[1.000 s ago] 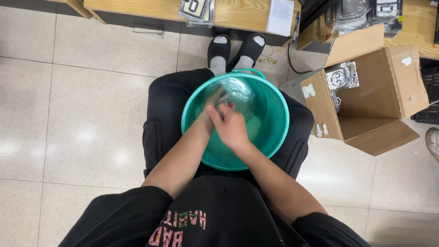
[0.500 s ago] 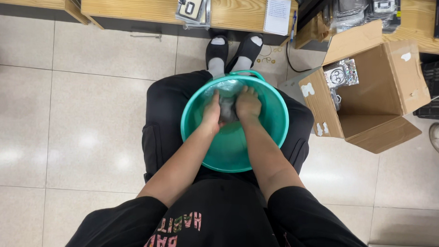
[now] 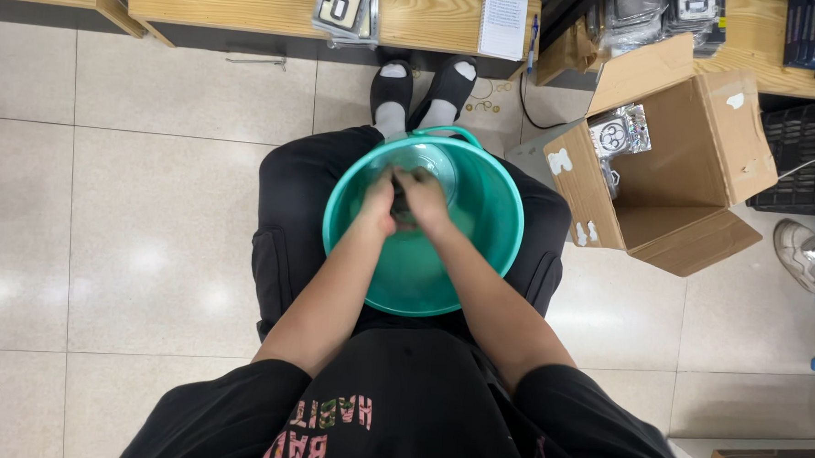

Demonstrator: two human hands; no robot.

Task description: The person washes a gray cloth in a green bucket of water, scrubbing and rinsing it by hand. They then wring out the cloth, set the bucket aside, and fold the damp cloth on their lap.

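Observation:
A round teal basin [image 3: 502,261] rests on my lap, on black trousers. Both of my hands reach into its far half. My left hand [image 3: 374,207] and my right hand [image 3: 430,202] press together around a small dark object [image 3: 400,210], which is mostly hidden between the fingers. Just beyond the hands, something clear and shiny [image 3: 433,157] lies against the basin's far wall. I cannot tell what the dark object is.
An open cardboard box [image 3: 676,167] with packaged parts stands on the tiled floor at my right. Wooden shelving [image 3: 252,2] runs along the top, with a notepad [image 3: 505,23] on it. My feet in black sandals [image 3: 423,88] are below it. A shoe [image 3: 809,256] is at far right.
My hands have moved from the middle of the basin toward its far side. They were overlapped one on the other and now sit side by side around the dark object.

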